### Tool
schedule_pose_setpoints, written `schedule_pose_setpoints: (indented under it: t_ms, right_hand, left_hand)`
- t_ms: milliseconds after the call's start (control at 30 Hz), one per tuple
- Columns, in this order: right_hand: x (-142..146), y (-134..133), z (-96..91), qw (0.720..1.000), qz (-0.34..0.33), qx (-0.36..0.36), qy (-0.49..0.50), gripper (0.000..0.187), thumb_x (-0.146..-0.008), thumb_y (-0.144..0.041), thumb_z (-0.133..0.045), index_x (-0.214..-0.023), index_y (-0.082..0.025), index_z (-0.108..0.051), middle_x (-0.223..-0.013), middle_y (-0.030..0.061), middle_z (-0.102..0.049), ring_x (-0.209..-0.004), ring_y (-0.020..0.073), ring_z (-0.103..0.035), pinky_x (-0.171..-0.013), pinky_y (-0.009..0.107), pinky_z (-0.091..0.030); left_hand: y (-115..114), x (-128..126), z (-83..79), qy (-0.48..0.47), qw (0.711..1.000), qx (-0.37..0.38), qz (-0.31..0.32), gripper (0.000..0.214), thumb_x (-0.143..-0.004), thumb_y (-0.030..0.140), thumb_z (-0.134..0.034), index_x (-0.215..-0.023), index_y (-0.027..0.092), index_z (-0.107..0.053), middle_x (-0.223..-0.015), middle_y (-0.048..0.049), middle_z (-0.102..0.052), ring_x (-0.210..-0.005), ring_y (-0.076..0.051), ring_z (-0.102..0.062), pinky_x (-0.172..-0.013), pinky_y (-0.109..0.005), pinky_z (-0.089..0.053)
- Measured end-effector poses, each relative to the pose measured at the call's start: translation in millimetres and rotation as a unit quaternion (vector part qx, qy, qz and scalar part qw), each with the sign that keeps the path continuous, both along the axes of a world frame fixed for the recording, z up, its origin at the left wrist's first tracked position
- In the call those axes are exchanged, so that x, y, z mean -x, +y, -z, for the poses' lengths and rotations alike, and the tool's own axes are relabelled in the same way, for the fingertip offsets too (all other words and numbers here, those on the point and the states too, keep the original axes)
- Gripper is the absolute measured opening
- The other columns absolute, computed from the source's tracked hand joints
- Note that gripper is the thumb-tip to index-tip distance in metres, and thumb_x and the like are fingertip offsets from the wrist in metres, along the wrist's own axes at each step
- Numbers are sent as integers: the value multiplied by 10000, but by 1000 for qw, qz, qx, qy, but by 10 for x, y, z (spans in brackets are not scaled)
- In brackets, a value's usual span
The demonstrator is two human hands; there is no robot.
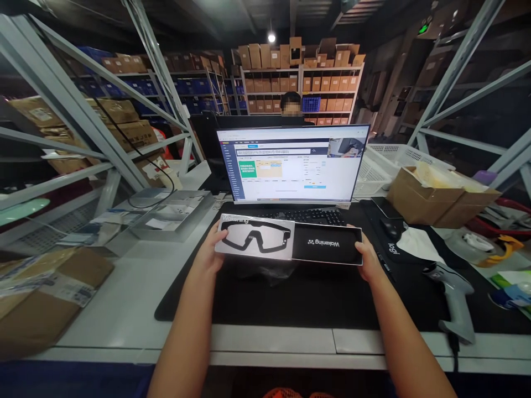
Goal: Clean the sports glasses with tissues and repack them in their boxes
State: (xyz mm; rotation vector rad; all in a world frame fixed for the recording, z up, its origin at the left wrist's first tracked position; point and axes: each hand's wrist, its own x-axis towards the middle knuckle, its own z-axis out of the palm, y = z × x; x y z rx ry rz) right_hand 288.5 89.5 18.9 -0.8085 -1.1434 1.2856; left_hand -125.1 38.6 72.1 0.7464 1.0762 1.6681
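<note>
Between my two hands is a long sunglasses box, its sleeve slid partway off the inner tray. My left hand (214, 246) grips the left end, the printed sleeve (256, 239), which is silver-white and pictures black sport glasses. At the other end, my right hand (365, 257) holds the tray (357, 229) with the thumb over its edge. In the tray lies a black case (326, 243) marked "Wakening", the lettering upside down to me. A crumpled clear plastic bag (276, 272) shows under the box, above the black desk mat (290, 304).
A monitor (290, 166) and keyboard (307, 215) stand behind the box. To the right are a mouse (390, 228), a pen (385, 265), a barcode scanner (454, 301) and an open carton (440, 193). A taped parcel (50, 298) and grey tray (174, 218) sit left. A person (291, 104) is beyond the monitor.
</note>
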Motion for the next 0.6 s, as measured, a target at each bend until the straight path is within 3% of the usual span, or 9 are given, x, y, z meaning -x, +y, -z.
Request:
schedule_pose_setpoints:
  t_ms: [100,200,333,433,533,600]
  right_hand:
    - [-154,39,-20,999,30,18,30,564,-734,-456,-705,-1247,-231,-643,-1146,60,-729,-1103,307,-667,-955,429,-545]
    - [-330,100,-49,988,116,45,89,434,-698,-463,-666,-1066,-233,-679,-959,33,-745,-956,285,-703,-846,429,-592]
    - [-427,160,-78,965,197,69,156,370,-739,-504,-568,-985,-250,-677,-890,14,-722,-788,241,-686,-695,441,-617]
    - [-351,163,-69,959,206,76,178,372,-744,-498,-561,-992,-250,-683,-930,8,-720,-770,217,-671,-668,425,-624]
    - [-247,146,-47,959,207,83,176,362,-723,-476,-602,-993,-247,-680,-941,-6,-714,-818,211,-672,-715,405,-626]
    - [-206,134,-36,963,195,81,166,372,-720,-465,-620,-1015,-244,-671,-967,-5,-713,-880,220,-676,-749,401,-622]
  left_hand:
    - [-52,186,-60,-2,999,11,-36,442,-620,321,-818,-1020,186,-684,-873,-28,-752,-910,-289,-721,-780,-366,-618]
    - [-126,491,-131,-8,993,-3,-120,353,-678,359,-741,-987,201,-678,-894,-27,-754,-911,-258,-716,-745,-351,-624]
    - [-214,701,-147,76,975,-24,-209,446,-602,324,-792,-1024,225,-686,-959,-14,-744,-939,-237,-703,-862,-378,-604]
    - [-271,534,-141,227,957,-3,-181,586,-551,362,-860,-1100,213,-721,-1143,-65,-722,-1127,-303,-654,-1067,-479,-492]
    - [-351,229,-213,406,901,-20,-152,587,-607,455,-853,-1138,229,-747,-1371,-96,-615,-1339,-351,-512,-1203,-520,-315]
    - [-429,69,-300,493,861,-20,-124,582,-658,505,-825,-1181,266,-741,-1439,-85,-558,-1363,-360,-483,-1200,-520,-314]
